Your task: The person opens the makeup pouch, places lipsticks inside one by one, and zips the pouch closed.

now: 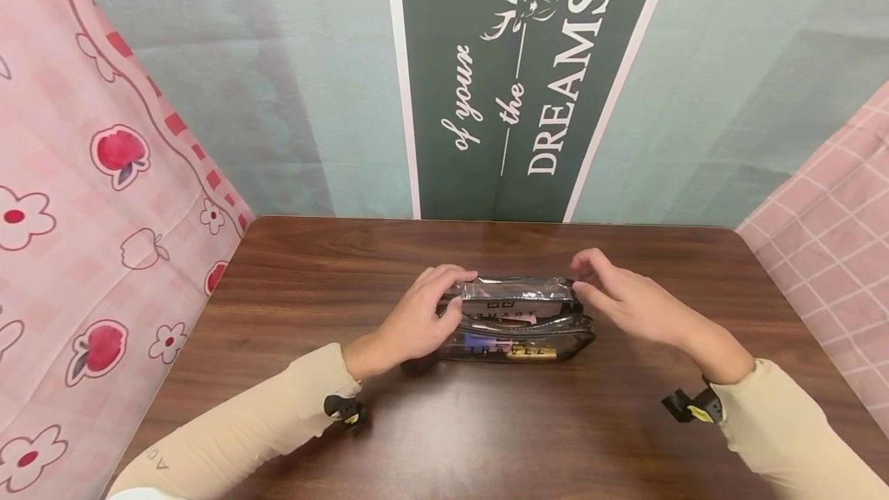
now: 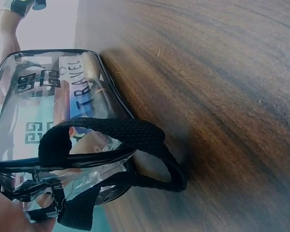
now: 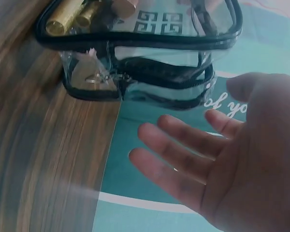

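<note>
A clear plastic toiletry bag [image 1: 517, 290] with black trim lies on the table. Its side carries the printed word TRAVEL, and gold tubes [image 3: 63, 18] and other small items show through the plastic. At the bag's left end my left hand [image 1: 417, 315] holds it, thumb on the near side and fingers over the top. A black strap loop [image 2: 140, 130] hangs off that end. My right hand [image 1: 639, 303] is beside the bag's right end with fingers spread, apart from it in the right wrist view. A zipper pull [image 3: 99, 77] hangs on that end.
The bag is on a brown wood-grain table [image 1: 486, 430]. A green cloth with lettering [image 1: 514, 99] hangs behind it. Pink patterned cloths stand at the left [image 1: 104, 176] and right [image 1: 833, 230].
</note>
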A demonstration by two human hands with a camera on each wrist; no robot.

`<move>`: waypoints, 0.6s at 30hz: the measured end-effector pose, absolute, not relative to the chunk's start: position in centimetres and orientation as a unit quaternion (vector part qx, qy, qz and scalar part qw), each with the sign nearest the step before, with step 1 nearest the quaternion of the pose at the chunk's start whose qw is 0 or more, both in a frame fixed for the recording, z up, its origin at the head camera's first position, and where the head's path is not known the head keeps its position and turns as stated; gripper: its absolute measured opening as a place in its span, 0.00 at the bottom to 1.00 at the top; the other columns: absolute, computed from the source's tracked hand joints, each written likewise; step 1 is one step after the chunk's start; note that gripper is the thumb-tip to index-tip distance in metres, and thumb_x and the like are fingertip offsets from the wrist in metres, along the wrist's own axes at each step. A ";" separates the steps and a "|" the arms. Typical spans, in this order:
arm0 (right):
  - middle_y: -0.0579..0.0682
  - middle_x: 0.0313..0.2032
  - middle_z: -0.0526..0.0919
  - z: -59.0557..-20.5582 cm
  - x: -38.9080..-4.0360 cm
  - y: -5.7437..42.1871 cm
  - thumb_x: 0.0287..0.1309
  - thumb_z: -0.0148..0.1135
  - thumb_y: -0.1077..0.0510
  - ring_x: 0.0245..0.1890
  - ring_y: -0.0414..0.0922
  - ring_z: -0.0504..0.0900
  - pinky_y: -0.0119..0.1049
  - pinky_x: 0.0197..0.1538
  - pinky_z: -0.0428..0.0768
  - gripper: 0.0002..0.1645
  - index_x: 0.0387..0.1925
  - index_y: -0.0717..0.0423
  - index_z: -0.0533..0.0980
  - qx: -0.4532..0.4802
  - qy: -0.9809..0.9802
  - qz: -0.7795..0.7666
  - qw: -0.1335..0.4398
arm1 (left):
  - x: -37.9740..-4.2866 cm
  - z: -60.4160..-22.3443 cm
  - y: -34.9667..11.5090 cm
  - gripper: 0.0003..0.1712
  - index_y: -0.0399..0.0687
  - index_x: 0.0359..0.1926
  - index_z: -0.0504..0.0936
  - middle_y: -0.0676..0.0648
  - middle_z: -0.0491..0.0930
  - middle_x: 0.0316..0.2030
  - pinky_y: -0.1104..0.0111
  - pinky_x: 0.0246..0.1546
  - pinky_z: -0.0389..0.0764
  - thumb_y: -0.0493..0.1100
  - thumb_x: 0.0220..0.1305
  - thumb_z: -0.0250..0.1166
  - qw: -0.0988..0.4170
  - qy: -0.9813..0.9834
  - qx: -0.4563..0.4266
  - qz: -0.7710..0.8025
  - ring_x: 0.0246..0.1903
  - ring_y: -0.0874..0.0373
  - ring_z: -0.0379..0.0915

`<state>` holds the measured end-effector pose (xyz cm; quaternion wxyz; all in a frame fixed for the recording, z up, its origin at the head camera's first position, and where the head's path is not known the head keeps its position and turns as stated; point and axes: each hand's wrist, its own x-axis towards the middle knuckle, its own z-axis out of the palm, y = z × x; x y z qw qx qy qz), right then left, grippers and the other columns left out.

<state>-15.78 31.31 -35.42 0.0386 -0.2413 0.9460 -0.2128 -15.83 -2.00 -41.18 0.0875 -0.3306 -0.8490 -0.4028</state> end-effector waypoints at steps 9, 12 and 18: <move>0.39 0.31 0.79 -35.8 -16.2 31.9 0.67 0.55 0.65 0.27 0.35 0.72 0.37 0.32 0.70 0.09 0.44 0.49 0.71 -0.230 0.947 -0.199 0.103 | -15.7 -41.4 -2.1 0.31 0.39 0.62 0.78 0.47 0.79 0.56 0.62 0.59 0.71 0.28 0.58 0.46 0.110 -0.835 -0.344 -0.415 0.54 0.55 0.72; 0.38 0.27 0.76 -36.2 -16.4 32.0 0.65 0.55 0.65 0.24 0.35 0.69 0.35 0.30 0.68 0.08 0.39 0.47 0.73 -0.236 0.946 -0.190 0.117 | -15.7 -41.4 -2.1 0.31 0.39 0.62 0.78 0.47 0.79 0.56 0.61 0.60 0.71 0.28 0.58 0.46 0.106 -0.834 -0.344 -0.418 0.55 0.55 0.72; 0.39 0.25 0.72 -37.2 -17.0 32.4 0.69 0.53 0.65 0.24 0.36 0.68 0.34 0.30 0.67 0.07 0.38 0.50 0.75 -0.264 0.925 -0.194 0.193 | -15.7 -41.4 -2.1 0.31 0.38 0.63 0.78 0.47 0.78 0.58 0.62 0.63 0.69 0.27 0.60 0.45 0.096 -0.833 -0.344 -0.422 0.58 0.55 0.71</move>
